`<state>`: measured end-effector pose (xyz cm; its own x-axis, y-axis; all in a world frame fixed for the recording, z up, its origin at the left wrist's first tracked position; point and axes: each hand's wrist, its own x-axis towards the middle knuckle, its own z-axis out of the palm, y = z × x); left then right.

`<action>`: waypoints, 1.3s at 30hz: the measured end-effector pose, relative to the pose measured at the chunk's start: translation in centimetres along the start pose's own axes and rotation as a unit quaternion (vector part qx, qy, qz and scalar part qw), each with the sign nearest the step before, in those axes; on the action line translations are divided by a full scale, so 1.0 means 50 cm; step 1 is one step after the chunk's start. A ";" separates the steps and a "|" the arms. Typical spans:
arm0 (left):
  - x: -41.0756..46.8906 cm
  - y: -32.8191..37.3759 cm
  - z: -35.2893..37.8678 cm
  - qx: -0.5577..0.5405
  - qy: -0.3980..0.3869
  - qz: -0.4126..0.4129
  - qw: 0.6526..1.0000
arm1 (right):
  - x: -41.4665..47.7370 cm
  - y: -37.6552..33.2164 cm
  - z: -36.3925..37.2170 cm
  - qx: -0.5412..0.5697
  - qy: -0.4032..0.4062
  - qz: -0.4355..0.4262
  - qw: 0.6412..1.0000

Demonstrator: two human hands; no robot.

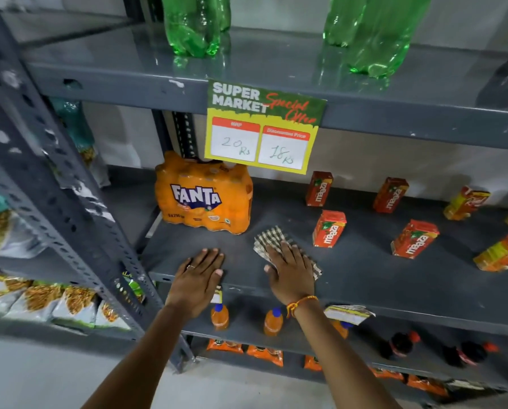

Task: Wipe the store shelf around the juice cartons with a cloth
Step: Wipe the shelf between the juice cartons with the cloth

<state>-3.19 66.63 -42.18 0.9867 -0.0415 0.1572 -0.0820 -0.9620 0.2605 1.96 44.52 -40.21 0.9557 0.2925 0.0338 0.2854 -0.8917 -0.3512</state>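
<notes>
Right hand (291,270) flat, fingers (285,250) spread, pressing checked cloth (272,239) onto shelf (364,278). Nearest juice carton (329,228) just right of cloth, apart; others further right. Left hand (201,270) open, palm down on shelf edge, holding nothing. Right hand nearer cartons.

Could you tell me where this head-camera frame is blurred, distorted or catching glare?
Head view: wide-angle bending bows the upright post and shelf edges; snack packets at left are smeared; green bottles mirror on the glossy upper shelf; both hands and the checked cloth stay sharp.
</notes>
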 end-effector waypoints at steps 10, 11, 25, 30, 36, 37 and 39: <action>-0.040 -0.063 -0.036 -0.114 0.079 -0.126 0.982 | 0.011 -0.140 0.035 0.101 -0.072 -0.154 0.980; -0.043 -0.065 -0.037 -0.115 0.089 -0.123 0.982 | 0.017 -0.148 0.027 0.138 -0.084 -0.174 0.972; -0.048 -0.070 -0.022 -0.178 0.114 -0.150 0.966 | 0.061 -0.173 0.039 0.088 -0.108 -0.201 0.970; -0.050 -0.082 -0.007 -0.105 0.076 -0.139 0.982 | -0.056 -0.103 0.044 0.170 0.015 -0.163 0.972; -0.060 -0.065 -0.014 -0.072 0.072 -0.136 0.985 | -0.157 -0.058 0.017 0.190 -0.063 -0.153 0.968; -0.060 -0.064 -0.015 -0.068 0.071 -0.134 0.986 | -0.141 -0.067 0.004 0.212 -0.041 -0.138 0.967; -0.059 -0.063 -0.017 -0.063 0.073 -0.133 0.986 | -0.096 -0.101 -0.037 0.232 0.006 -0.125 0.965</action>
<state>-5.97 70.01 -42.65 0.9456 0.2566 0.2000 0.1517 -0.8915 0.4269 -3.94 46.99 -36.84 0.8632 0.4712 0.1815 0.4458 -0.5424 -0.7121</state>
